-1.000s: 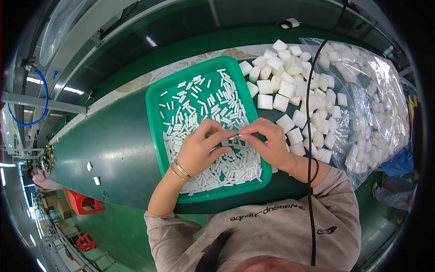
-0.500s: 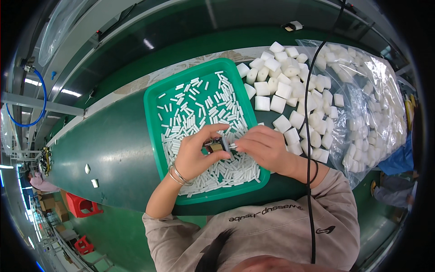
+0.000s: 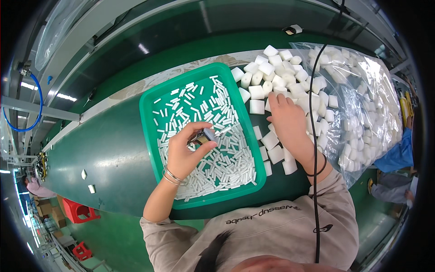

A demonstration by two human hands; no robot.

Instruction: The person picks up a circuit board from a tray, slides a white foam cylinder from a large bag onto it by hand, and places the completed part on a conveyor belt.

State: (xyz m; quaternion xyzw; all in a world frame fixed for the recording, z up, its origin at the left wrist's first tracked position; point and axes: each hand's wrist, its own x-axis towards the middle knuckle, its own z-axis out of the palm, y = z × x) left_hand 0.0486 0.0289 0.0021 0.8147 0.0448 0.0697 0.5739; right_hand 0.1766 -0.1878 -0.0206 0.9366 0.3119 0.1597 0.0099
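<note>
My left hand [image 3: 182,153] is closed around a small gold-and-black block-shaped part with a grey end [image 3: 209,134], held above the green tray [image 3: 148,136]. A thin pale rod [image 3: 224,130] sticks out from its grey end toward the right. Short white tubes [image 3: 226,158] lie loose and heaped in the tray beneath. To the right, my right hand [image 3: 288,121] reaches onto a pile of chunky white cylinders [image 3: 257,92]. Its fingers point away from me, the thumb apart from them, a cylinder close by; the fingertips are partly hidden among the pieces.
A clear plastic bag [image 3: 362,109] of more white cylinders lies at the right. A black cable [image 3: 312,136] hangs across the view beside my right forearm. Two small pale pieces [image 3: 92,188] lie on the green table at left. Red stools [image 3: 78,211] stand on the floor.
My right hand has left the held part and moved right onto the white cylinder pile. My left hand has shifted slightly left, still holding the part.
</note>
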